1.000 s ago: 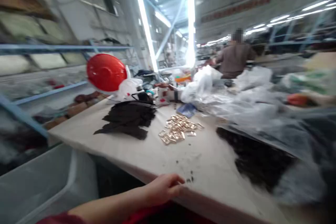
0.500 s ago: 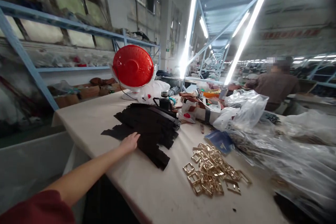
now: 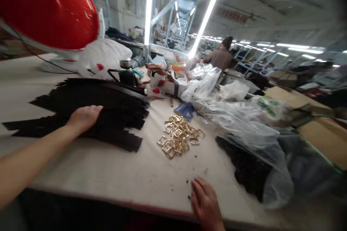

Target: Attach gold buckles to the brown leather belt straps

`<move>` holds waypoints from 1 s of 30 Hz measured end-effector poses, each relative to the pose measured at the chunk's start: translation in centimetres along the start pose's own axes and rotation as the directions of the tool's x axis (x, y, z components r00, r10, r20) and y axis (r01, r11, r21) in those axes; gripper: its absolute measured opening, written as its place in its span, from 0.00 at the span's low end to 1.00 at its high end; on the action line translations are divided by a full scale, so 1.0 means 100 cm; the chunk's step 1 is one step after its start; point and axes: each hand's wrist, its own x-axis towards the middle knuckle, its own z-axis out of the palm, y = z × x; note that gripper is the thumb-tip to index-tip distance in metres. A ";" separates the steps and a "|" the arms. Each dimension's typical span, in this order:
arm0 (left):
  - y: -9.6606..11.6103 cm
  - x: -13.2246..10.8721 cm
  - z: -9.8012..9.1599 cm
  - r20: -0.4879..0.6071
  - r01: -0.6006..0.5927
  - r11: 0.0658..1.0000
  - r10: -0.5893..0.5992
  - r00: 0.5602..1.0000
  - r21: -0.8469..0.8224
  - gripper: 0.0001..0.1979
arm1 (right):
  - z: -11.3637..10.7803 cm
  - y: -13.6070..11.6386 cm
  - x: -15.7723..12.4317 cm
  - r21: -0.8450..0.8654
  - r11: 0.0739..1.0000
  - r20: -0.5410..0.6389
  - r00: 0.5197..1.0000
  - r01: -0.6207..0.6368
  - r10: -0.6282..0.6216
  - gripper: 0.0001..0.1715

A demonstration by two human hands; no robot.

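Observation:
My left hand (image 3: 84, 117) lies flat, fingers stretched, on a spread pile of dark brown leather strips (image 3: 108, 104) on the white table (image 3: 114, 169). My right hand (image 3: 206, 202) rests palm down at the table's near edge, fingers apart, holding nothing. Between the two hands, further back, sits a heap of gold metal buckles (image 3: 177, 137). Small dark scraps lie just ahead of my right hand.
A red fan (image 3: 48, 11) stands at the back left with a white bag (image 3: 104, 56) beside it. Clear plastic bags (image 3: 238, 122) and another dark pile (image 3: 249, 169) fill the right side. Boxes and clutter (image 3: 165, 83) sit behind. A person (image 3: 219, 56) works far back.
The view has swung closer and rightward. My left hand has slid further onto the leather strips. My right hand has come into view at the table's near edge.

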 end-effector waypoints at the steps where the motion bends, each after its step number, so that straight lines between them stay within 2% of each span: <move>1: 0.006 0.001 -0.003 -0.007 -0.012 1.000 0.013 1.000 0.018 0.21 | -0.004 -0.003 0.003 -0.002 0.999 0.029 0.999 -0.033 0.033 0.20; 2: 0.016 -0.001 -0.004 0.012 -0.050 0.992 0.049 0.999 0.113 0.21 | -0.007 -0.006 0.006 0.002 0.998 0.050 0.997 -0.059 0.059 0.19; 4: 0.050 -0.012 0.001 0.102 -0.161 0.970 0.144 0.984 0.184 0.23 | -0.010 -0.009 0.011 0.020 0.995 0.085 0.992 -0.094 0.092 0.18; 5: 0.073 -0.022 0.006 0.149 -0.221 0.961 0.197 0.969 0.164 0.23 | -0.011 -0.009 0.012 0.032 0.994 0.096 0.990 -0.109 0.105 0.18; 7: 0.129 -0.048 0.023 0.281 -0.354 0.933 0.321 0.904 0.071 0.22 | -0.010 -0.009 0.011 0.061 0.990 0.106 0.987 -0.131 0.124 0.18; 9: 0.183 -0.076 0.043 0.340 -0.432 0.902 0.407 0.848 -0.003 0.23 | -0.009 -0.009 0.009 0.092 0.986 0.111 0.986 -0.136 0.126 0.18; 11: 0.222 -0.099 0.062 0.382 -0.457 0.888 0.439 0.813 -0.048 0.23 | -0.010 -0.006 0.008 0.128 0.983 0.110 0.987 -0.131 0.117 0.18; 12: 0.235 -0.108 0.068 0.393 -0.459 0.886 0.446 0.804 -0.066 0.23 | -0.011 -0.003 0.009 0.149 0.980 0.105 0.988 -0.131 0.116 0.18; 14: 0.247 -0.119 0.077 0.393 -0.445 0.890 0.447 0.804 -0.101 0.19 | -0.016 0.012 0.013 0.165 0.974 0.057 0.988 -0.153 0.145 0.17; 16: 0.247 -0.122 0.085 0.367 -0.418 0.901 0.430 0.825 -0.116 0.16 | -0.025 0.039 0.019 0.119 0.967 -0.045 0.972 -0.226 0.232 0.16; 19: 0.242 -0.120 0.096 0.292 -0.372 0.923 0.383 0.876 -0.097 0.17 | -0.044 0.097 0.028 0.010 0.929 -0.211 0.907 -0.371 0.364 0.15; 23: 0.243 -0.118 0.107 0.223 -0.346 0.936 0.353 0.909 -0.069 0.18 | -0.063 0.165 0.028 -0.082 0.868 -0.288 0.846 -0.490 0.450 0.18; 26: 0.244 -0.120 0.110 0.218 -0.349 0.935 0.353 0.910 -0.054 0.18 | -0.059 0.186 0.026 -0.150 0.814 -0.281 0.814 -0.561 0.509 0.24; 28: 0.243 -0.120 0.112 0.224 -0.347 0.937 0.349 0.910 -0.050 0.18 | -0.050 0.187 0.027 -0.190 0.769 -0.275 0.785 -0.610 0.555 0.28; 30: 0.242 -0.120 0.113 0.237 -0.340 0.939 0.341 0.910 -0.048 0.19 | -0.037 0.182 0.032 -0.219 0.730 -0.271 0.759 -0.647 0.591 0.27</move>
